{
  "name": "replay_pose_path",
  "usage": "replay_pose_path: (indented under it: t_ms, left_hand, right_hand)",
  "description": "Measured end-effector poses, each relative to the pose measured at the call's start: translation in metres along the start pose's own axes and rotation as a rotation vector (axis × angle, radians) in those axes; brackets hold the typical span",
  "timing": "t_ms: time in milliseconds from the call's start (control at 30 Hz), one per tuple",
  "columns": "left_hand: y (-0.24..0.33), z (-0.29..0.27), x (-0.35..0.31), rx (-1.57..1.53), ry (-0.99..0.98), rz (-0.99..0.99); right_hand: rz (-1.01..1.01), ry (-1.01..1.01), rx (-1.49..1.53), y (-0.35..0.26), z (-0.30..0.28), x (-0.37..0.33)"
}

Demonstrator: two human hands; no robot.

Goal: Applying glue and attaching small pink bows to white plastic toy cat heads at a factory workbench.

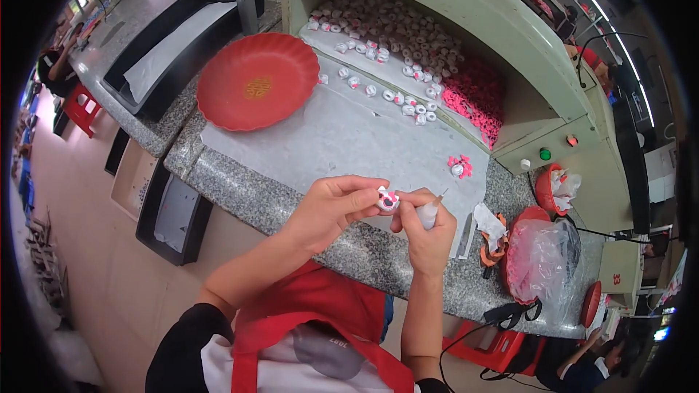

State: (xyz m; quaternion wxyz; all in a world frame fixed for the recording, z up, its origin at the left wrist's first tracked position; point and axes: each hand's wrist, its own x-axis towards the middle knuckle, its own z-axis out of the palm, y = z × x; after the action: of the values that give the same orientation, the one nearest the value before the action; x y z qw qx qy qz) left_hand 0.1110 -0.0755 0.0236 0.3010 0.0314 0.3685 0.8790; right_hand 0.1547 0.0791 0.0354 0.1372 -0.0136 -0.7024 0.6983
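Observation:
Over the table's near edge, my left hand pinches a small white figure piece with pink and dark patches between thumb and fingertips. Meeting it from the right, my right hand is closed round a small white needle-tip bottle, its thin tip pointing up and away. The right fingertips also reach the edge of the piece; whether they grip it I cannot tell. Beyond the right hand, several pink bits lie around one white piece on a white paper sheet.
A green-grey cabinet holds heaped white pieces and pink bits. A scalloped red tray sits left, beside a black tray. At right are a small red bucket and clear plastic bag. Other people sit farther off.

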Motion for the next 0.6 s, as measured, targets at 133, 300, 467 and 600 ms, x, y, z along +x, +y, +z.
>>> replay_pose_path:
  t_ms: [133, 300, 467, 600]
  left_hand:
    - [0.003, -0.008, 0.011, -0.073, 0.005, -0.042]
    - [0.059, -0.045, 0.033, 0.490, 0.303, 0.414]
    - [0.105, -0.088, 0.081, 1.553, 0.797, 0.898]
    - [0.054, -0.061, 0.167, 1.875, 0.477, 0.981]
  right_hand:
    - [-0.095, -0.028, -0.064, 0.002, 0.006, 0.011]
    - [0.068, 0.009, -0.056, 0.009, -0.007, 0.024]
    - [0.216, 0.094, -0.128, 0.044, -0.031, 0.035]
    - [0.114, 0.041, -0.114, 0.048, -0.009, 0.034]
